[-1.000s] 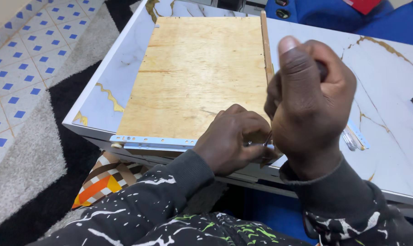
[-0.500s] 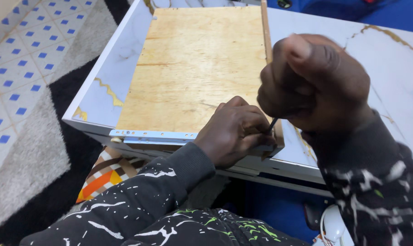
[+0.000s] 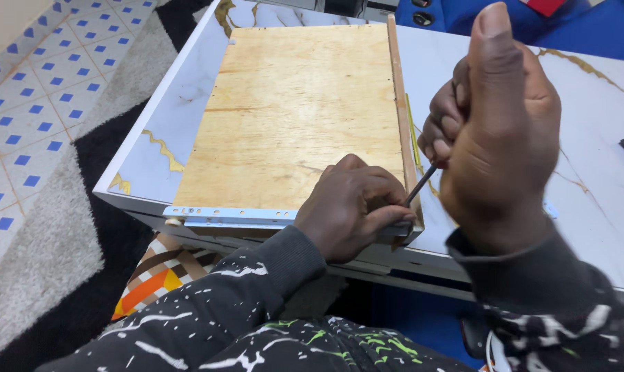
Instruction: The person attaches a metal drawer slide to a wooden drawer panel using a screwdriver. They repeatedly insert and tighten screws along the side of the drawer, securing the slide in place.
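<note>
Head view, right hand (image 3: 498, 138) fisted around a screwdriver (image 3: 419, 186), handle hidden, left hand (image 3: 353, 207) pinching perhaps a screw at the tip, plywood panel (image 3: 291, 117) on desk (image 3: 587, 193).

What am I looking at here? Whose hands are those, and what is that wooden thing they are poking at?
The picture comes from a small camera worn on a person's head, so you look down at that person's own two hands, just as they see them. No machine is here, only bare hands.

In front lies a flat plywood panel with a thin wooden rail along its right side and a white metal strip with little holes along the near edge. It rests on a white marble-look table with gold veins.

The left hand presses down on the near right corner of the panel. The right hand is closed around a thin dark tool, perhaps a screwdriver, whose tip points down at that corner beside the left fingers.

On the floor you can see blue-and-white tiles and a grey and black rug.
</note>
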